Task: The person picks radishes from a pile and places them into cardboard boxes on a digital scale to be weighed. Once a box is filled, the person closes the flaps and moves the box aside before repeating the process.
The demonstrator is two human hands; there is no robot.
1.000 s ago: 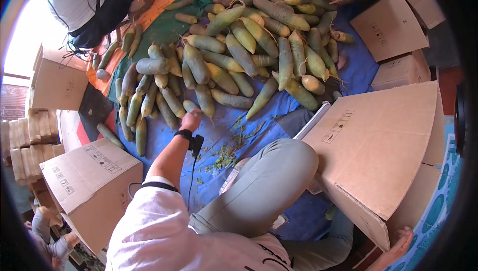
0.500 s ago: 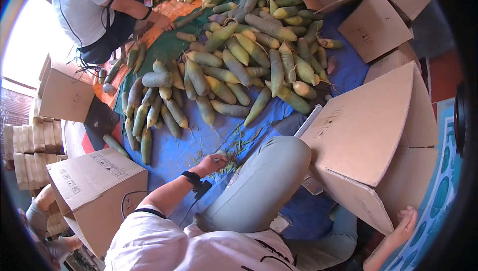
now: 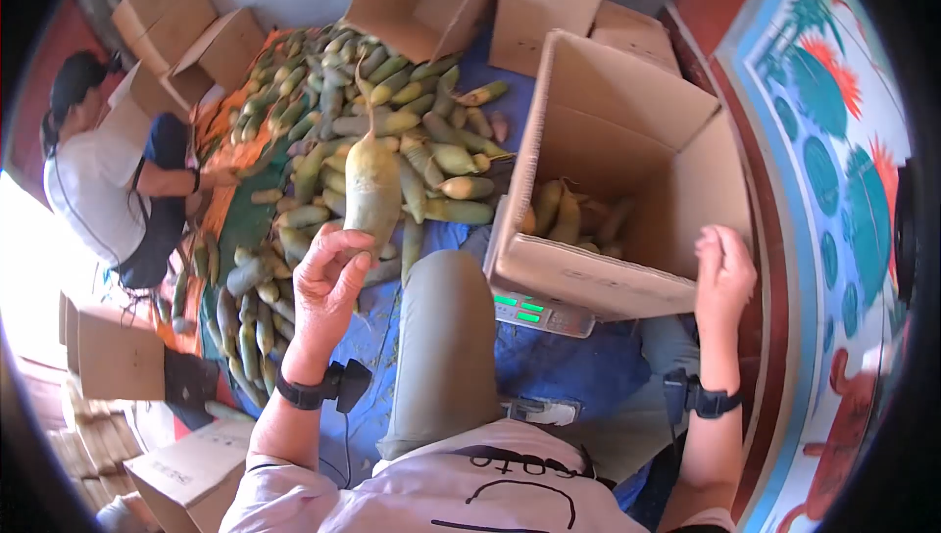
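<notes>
My left hand (image 3: 333, 283) has its fingers and thumb closed round the lower end of a green radish (image 3: 372, 190), raised upright with its thin root pointing away from me. On my right, a large open cardboard box (image 3: 603, 270) stands on a digital scale (image 3: 578, 320) with a lit green display. Several radishes (image 3: 567, 219) lie inside the box at its left. My right hand (image 3: 723, 273) grips the box's near right edge, its fingers bent over the rim. Beyond the raised radish spreads a big heap of green radishes (image 3: 363, 123).
A person in a white shirt (image 3: 98, 190) crouches at the left beside the heap. More cardboard boxes (image 3: 417, 4) stand at the back, and a closed box (image 3: 191, 464) is at lower left. A blue sheet (image 3: 559, 366) covers the floor. A painted wall (image 3: 823, 170) rises at right.
My left hand has come up from the leafy scraps on the sheet and now holds a radish. The box now shows its open top. My view has turned to the right.
</notes>
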